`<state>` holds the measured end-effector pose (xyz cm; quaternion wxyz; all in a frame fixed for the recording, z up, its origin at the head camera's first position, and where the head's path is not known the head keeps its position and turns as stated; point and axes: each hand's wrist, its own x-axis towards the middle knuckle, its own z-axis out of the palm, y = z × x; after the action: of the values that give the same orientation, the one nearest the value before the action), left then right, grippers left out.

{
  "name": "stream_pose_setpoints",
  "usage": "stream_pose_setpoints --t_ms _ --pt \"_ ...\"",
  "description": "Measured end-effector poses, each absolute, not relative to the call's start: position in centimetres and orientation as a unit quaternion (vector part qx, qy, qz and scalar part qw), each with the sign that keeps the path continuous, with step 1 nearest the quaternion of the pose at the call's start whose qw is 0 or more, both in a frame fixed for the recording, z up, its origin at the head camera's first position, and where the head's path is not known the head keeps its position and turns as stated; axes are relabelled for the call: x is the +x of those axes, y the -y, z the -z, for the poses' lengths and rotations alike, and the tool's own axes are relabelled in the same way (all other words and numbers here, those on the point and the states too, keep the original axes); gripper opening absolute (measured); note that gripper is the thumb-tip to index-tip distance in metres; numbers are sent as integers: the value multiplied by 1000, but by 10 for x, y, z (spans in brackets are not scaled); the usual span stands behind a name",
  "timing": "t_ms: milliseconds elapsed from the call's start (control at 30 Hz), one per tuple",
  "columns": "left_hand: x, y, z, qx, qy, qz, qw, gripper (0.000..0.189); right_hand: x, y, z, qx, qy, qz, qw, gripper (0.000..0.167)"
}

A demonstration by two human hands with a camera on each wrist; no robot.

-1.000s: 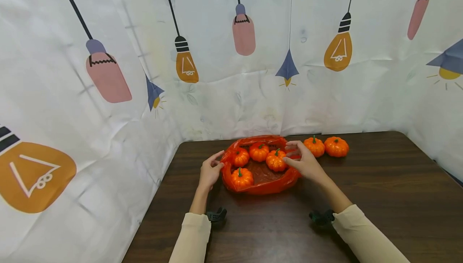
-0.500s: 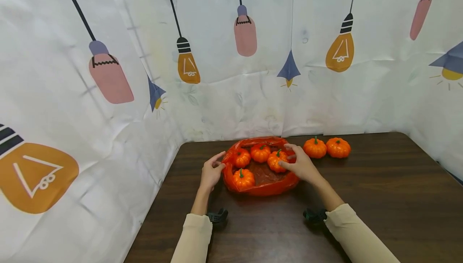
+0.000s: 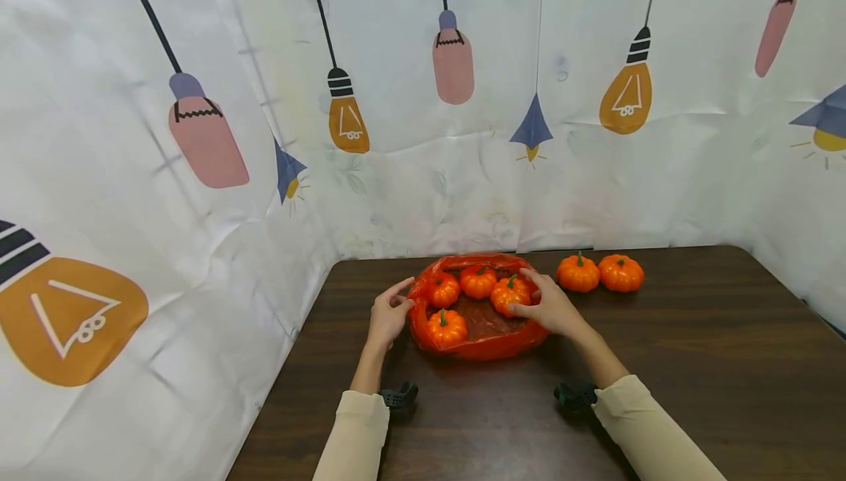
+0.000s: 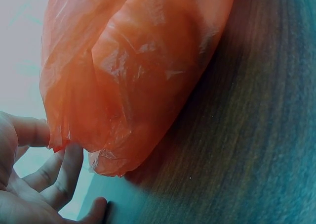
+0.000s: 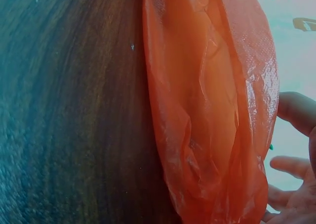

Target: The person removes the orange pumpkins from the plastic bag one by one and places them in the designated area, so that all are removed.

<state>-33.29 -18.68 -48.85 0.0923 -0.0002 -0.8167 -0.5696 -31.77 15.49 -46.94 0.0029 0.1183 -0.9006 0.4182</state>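
An orange-red plastic bag [image 3: 489,349] lies on the table with its mouth spread wide. Inside it sit several small orange pumpkins, among them one at the front left [image 3: 447,327] and one at the right [image 3: 507,294]. My left hand [image 3: 388,319] pinches the bag's left rim; the left wrist view shows the thumb and fingers [image 4: 69,174] at the gathered edge. At the right rim is my right hand [image 3: 551,308], fingers spread, thumb overlapping the right pumpkin in the head view. In the right wrist view the bag's wall hides the thumb tip [image 5: 296,110].
Two more pumpkins, one nearer the bag [image 3: 578,274] and one farther right [image 3: 621,273], stand at the back of the dark wooden table [image 3: 700,363]. A white sheet [image 3: 423,194] printed with lamps hangs behind and at the sides. Both wrists carry dark bands.
My right hand has shifted left and slightly down, its thumb now overlapping the right pumpkin. My left hand stays at the left rim. The bag and pumpkins look about the same.
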Motion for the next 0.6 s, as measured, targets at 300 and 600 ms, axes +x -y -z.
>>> stream_pose_setpoints --t_ms 300,600 --pt "-331 185 487 2 816 571 92 45 -320 -155 472 122 907 -402 -7 89" --pt "-330 187 486 -2 817 570 86 45 -323 -154 475 126 911 -392 -8 89"
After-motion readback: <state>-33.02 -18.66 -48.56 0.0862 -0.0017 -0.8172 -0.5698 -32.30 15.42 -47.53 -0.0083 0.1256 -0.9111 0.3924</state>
